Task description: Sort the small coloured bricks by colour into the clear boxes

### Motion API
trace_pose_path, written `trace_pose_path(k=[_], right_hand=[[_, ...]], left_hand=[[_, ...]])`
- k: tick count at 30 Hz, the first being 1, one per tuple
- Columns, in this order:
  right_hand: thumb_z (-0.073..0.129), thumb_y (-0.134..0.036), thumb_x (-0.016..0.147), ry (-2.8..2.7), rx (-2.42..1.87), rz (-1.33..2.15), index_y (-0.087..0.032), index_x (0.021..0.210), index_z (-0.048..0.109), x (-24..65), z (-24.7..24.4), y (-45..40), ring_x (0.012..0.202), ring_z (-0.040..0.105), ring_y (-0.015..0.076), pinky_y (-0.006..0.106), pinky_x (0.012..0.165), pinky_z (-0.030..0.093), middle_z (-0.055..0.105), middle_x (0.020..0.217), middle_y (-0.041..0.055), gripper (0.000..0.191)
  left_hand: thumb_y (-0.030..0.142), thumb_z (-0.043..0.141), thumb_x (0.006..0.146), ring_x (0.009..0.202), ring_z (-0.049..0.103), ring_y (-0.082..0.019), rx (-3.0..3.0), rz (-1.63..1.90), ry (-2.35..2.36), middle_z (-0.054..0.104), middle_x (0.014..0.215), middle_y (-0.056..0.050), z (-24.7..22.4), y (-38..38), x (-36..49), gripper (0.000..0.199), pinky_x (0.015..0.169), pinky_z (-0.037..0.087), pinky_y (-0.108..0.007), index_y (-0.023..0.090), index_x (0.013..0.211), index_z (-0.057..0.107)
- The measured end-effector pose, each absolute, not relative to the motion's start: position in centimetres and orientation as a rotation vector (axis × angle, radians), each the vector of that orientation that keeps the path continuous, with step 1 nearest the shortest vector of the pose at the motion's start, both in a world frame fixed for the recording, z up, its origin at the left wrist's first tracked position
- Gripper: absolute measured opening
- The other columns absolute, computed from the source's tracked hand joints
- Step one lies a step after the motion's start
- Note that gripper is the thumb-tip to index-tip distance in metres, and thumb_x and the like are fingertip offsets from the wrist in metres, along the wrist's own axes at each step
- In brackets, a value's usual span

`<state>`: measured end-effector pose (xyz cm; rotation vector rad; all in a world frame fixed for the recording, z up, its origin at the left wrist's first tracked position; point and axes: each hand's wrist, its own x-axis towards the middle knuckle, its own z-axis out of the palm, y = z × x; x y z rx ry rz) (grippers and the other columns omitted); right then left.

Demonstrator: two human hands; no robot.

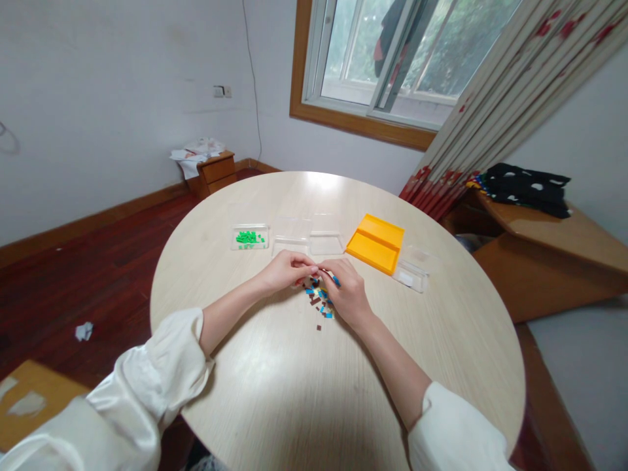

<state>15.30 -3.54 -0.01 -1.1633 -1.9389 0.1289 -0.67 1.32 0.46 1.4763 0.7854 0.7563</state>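
Over a pile of small flat building pieces (314, 301), my left hand (289, 269) and my right hand (347, 291) meet at the fingertips. The left thumb and fingers are pinched; whatever is between them is too small to make out. A small blue piece (336, 280) shows among the curled fingers of the right hand. Blue, brown and a few yellow pieces make up the pile, partly hidden by both hands. One brown piece (318, 328) lies apart, nearer to me.
Behind my left hand is a clear box (250, 246) of green pieces. Two clear trays, a left one (290, 247) and a right one (326, 243), stand beyond my hands. Farther right are a yellow two-part case (371, 253) and another clear box (417, 278), all on a round table (275, 392).
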Motion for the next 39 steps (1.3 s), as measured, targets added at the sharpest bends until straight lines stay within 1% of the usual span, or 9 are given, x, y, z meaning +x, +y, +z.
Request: trace_pose_path(k=[7, 13, 18, 23, 27, 33, 39], right_hand=[[0.051, -0.020, 0.085, -1.814, -1.148, 0.236, -0.020, 0.092, 0.065, 15.1, -0.2, -3.7, 0.081, 0.063, 0.0169, 0.031, 0.075, 0.050, 0.069, 0.087, 0.0056, 0.016], [0.052, -0.022, 0.083, -1.627, -1.196, 0.364, -0.020, 0.102, 0.064, 15.1, -0.9, -3.5, 0.083, 0.066, 0.0167, 0.032, 0.078, 0.053, 0.070, 0.094, 0.0067, 0.023], [0.053, -0.022, 0.081, -1.540, -1.158, 0.438, -0.019, 0.099, 0.065, 15.0, -1.2, -3.2, 0.084, 0.067, 0.0165, 0.031, 0.077, 0.054, 0.071, 0.091, 0.0063, 0.022], [0.056, -0.023, 0.080, -1.530, -1.163, 0.398, -0.019, 0.092, 0.068, 14.9, -1.1, -3.3, 0.081, 0.067, 0.0160, 0.029, 0.076, 0.054, 0.072, 0.089, 0.0050, 0.017], [0.057, -0.022, 0.080, -1.552, -1.160, 0.353, -0.020, 0.088, 0.069, 14.8, -1.0, -3.5, 0.081, 0.067, 0.0161, 0.030, 0.078, 0.053, 0.073, 0.088, 0.0041, 0.015], [0.057, -0.018, 0.081, -1.597, -1.111, 0.252, -0.021, 0.089, 0.069, 14.9, -1.2, -3.6, 0.081, 0.067, 0.0158, 0.029, 0.077, 0.053, 0.073, 0.087, 0.0036, 0.015], [0.057, -0.017, 0.082, -1.644, -1.084, 0.169, -0.020, 0.090, 0.068, 15.0, -1.5, -3.6, 0.080, 0.067, 0.0151, 0.028, 0.075, 0.053, 0.072, 0.086, 0.0035, 0.014]], left_hand=[[0.032, 0.067, 0.068, 0.043, 0.041, -0.005, 1.376, 0.787, 0.749, 0.059, 0.056, 0.000, 0.5, 1.4, -0.8, 0.022, 0.045, 0.032, -0.020, 0.010, 0.067, 0.064], [0.032, 0.068, 0.067, 0.043, 0.041, -0.004, 1.307, 0.793, 0.775, 0.064, 0.065, -0.005, -0.1, 1.8, -0.8, 0.024, 0.044, 0.032, -0.020, 0.009, 0.072, 0.063], [0.033, 0.067, 0.069, 0.045, 0.042, -0.004, 1.287, 0.772, 0.759, 0.065, 0.070, -0.006, -0.2, 1.8, -0.7, 0.025, 0.046, 0.032, -0.020, 0.009, 0.072, 0.063], [0.034, 0.069, 0.067, 0.044, 0.042, -0.003, 1.263, 0.747, 0.747, 0.065, 0.069, -0.005, 0.3, 1.4, -0.5, 0.026, 0.046, 0.032, -0.021, 0.008, 0.072, 0.064], [0.037, 0.072, 0.064, 0.044, 0.042, -0.003, 1.222, 0.731, 0.701, 0.064, 0.069, -0.005, 0.4, 1.1, -0.4, 0.031, 0.046, 0.031, -0.022, 0.008, 0.070, 0.064], [0.041, 0.076, 0.060, 0.045, 0.041, -0.003, 1.148, 0.699, 0.647, 0.064, 0.071, -0.006, 0.3, 1.1, -0.5, 0.037, 0.046, 0.030, -0.021, 0.007, 0.070, 0.064], [0.037, 0.079, 0.056, 0.045, 0.040, -0.003, 1.114, 0.681, 0.653, 0.064, 0.067, -0.005, 0.5, 1.1, -0.5, 0.037, 0.045, 0.028, -0.021, 0.007, 0.071, 0.064]])
